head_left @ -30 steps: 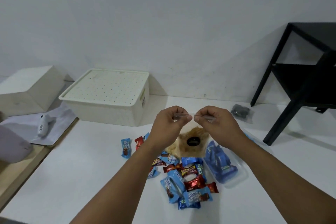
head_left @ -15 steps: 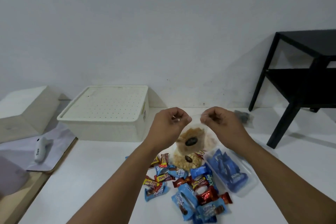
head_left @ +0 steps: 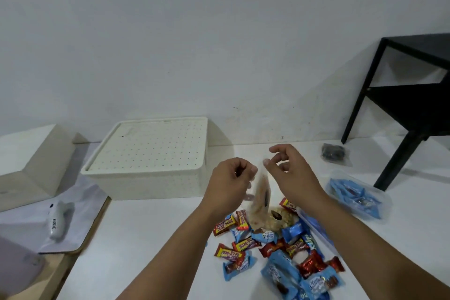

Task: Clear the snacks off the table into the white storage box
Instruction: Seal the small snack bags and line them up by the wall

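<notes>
Left hand [head_left: 231, 178] pinches the top edge of a clear bag of pale snacks [head_left: 259, 200], fingers curled onto the plastic, so the bag hangs blurred just below and between both hands. Right hand [head_left: 289, 173] sits just beside it with fingers loosely spread and apart from the plastic; it seems to grip nothing, though blur makes its thumb contact hard to judge. Holding the bag by its mouth keeps the contents from spilling and leaves it free to swing across to the box.

Beyond the left hand, and off to its left, stands the white storage box [head_left: 151, 168], its perforated lid [head_left: 148, 146] seated on top, so nothing can go in until that comes off. That is likely why one hand is free. Beneath both wrists, on the tabletop [head_left: 136, 238], lies the heap of wrapped candies [head_left: 275, 248] in red and blue, none yet cleared. Outward of the right hand rests a clear tub of blue packets [head_left: 358, 195], and further beyond it a small dark packet [head_left: 332, 151]. Judging by this, the clearing has barely begun.
</notes>
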